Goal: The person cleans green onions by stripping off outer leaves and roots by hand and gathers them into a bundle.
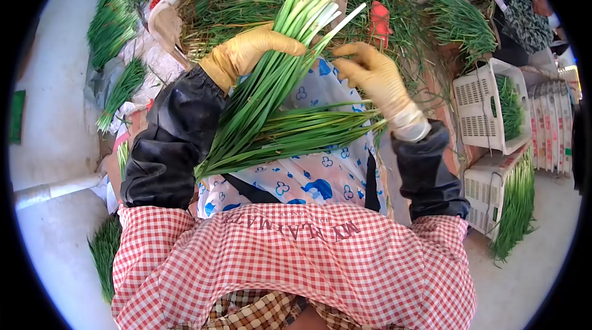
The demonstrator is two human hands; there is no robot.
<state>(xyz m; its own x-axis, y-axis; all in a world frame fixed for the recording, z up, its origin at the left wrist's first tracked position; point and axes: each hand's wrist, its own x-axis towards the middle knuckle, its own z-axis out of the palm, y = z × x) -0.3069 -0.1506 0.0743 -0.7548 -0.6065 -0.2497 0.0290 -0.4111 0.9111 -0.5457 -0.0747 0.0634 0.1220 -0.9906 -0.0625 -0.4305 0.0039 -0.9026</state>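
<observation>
A bundle of long green stalks (265,89) with white ends pointing up lies slantwise over my lap. My left hand (256,49), in a yellow glove, is closed around it just below the pale ends. To the right of the bundle, near a white stalk end, my right hand (370,74) is raised in a yellow glove, its fingers apart and nothing seen between them. Another bunch of green stalks (314,127) rests across the patterned apron cloth (314,182), its left part under the held bundle.
Loose green leaves (246,3) cover the surface ahead, with a red glove-like item (380,21) among them. White crates (487,108) with greens stand at right. Bundles (114,34) lie at left. Another person (524,21) is at the upper right.
</observation>
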